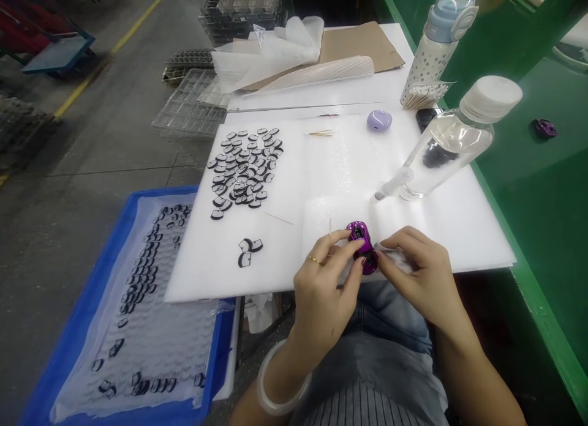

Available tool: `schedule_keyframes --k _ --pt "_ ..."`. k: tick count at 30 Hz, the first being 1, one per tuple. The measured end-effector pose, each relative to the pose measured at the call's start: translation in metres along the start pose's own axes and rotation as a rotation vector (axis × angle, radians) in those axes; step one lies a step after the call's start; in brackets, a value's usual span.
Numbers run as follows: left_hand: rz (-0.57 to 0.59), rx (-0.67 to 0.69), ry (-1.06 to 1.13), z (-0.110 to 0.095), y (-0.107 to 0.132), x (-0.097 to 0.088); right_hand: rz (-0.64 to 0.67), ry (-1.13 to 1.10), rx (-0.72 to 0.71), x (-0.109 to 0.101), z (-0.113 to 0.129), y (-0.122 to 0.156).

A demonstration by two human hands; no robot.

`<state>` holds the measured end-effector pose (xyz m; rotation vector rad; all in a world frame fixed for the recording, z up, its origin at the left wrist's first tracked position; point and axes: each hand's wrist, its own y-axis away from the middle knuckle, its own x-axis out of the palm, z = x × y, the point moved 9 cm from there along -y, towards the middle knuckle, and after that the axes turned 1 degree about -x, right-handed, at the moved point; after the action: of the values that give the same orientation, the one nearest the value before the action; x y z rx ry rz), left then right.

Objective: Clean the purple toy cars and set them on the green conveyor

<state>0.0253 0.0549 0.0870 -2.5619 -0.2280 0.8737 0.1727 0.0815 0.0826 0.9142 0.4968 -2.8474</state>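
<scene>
My left hand [324,291] is closed around a shiny purple-and-black piece shaped like a small toy car [361,233], near the front edge of the white board. A thin stick [329,226] points up beside its index finger. My right hand [425,279] pinches a white cloth [402,257], with thumb and index fingertips against the right side of the purple piece. Fingers cover part of the piece and of the cloth. Several small black-rimmed pieces [250,251] lie to the left, apart from a larger pile of the same kind [245,169].
A clear liquid bottle [448,147] leans right of the hands, a capped tube [390,186] beside it. Behind are a lilac case [379,120], cotton swabs [425,95] and a dotted tumbler [432,52]. A blue tray [119,230] with rows of black pieces sits lower left.
</scene>
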Motion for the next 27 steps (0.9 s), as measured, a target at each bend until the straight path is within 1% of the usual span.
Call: schedule_keyframes --k 2,4,7,9,11,13,16,18,20,21,22,23,24,25,27 --pt "0.038 0.003 0.003 0.001 -0.001 0.000 0.004 0.026 -0.027 -0.001 0.001 0.001" --pt "0.112 0.009 0.007 0.002 -0.002 0.002 -0.038 0.047 -0.102 -0.005 0.005 0.003" --pt "0.207 0.032 0.004 0.004 -0.002 0.005 -0.163 0.110 -0.315 -0.011 0.021 0.012" --pt "0.208 0.045 -0.003 0.005 -0.001 0.004 -0.183 0.185 -0.446 -0.004 0.032 0.019" --pt "0.193 0.055 -0.013 0.005 -0.001 0.003 -0.171 0.253 -0.506 0.006 0.040 0.024" --pt "0.174 0.081 -0.032 0.005 0.000 0.003 -0.191 0.296 -0.488 0.007 0.041 0.026" --pt "0.135 0.167 -0.049 0.002 0.004 0.001 -0.183 0.326 -0.397 -0.010 0.031 0.021" --pt "0.100 0.256 -0.046 -0.003 0.008 -0.001 -0.184 0.306 -0.318 -0.033 0.015 0.011" --pt "0.065 0.328 -0.061 -0.007 0.012 -0.003 -0.291 0.340 -0.233 -0.064 -0.004 0.001" --pt "0.052 0.346 -0.071 -0.008 0.013 -0.003 -0.352 0.406 -0.205 -0.075 -0.010 -0.004" --pt "0.045 0.351 -0.077 -0.008 0.014 -0.004 -0.407 0.490 -0.192 -0.081 -0.013 -0.007" --pt "0.044 0.347 -0.074 -0.008 0.014 -0.004 -0.438 0.562 -0.194 -0.081 -0.013 -0.008" --pt "0.046 0.340 -0.061 -0.007 0.014 -0.005 -0.435 0.608 -0.208 -0.074 -0.008 -0.009" --pt "0.044 0.334 -0.044 -0.007 0.015 -0.006 -0.422 0.609 -0.219 -0.062 -0.002 -0.008" --pt "0.000 0.341 -0.033 -0.005 0.017 -0.010 -0.338 0.520 -0.231 -0.030 0.014 -0.004"
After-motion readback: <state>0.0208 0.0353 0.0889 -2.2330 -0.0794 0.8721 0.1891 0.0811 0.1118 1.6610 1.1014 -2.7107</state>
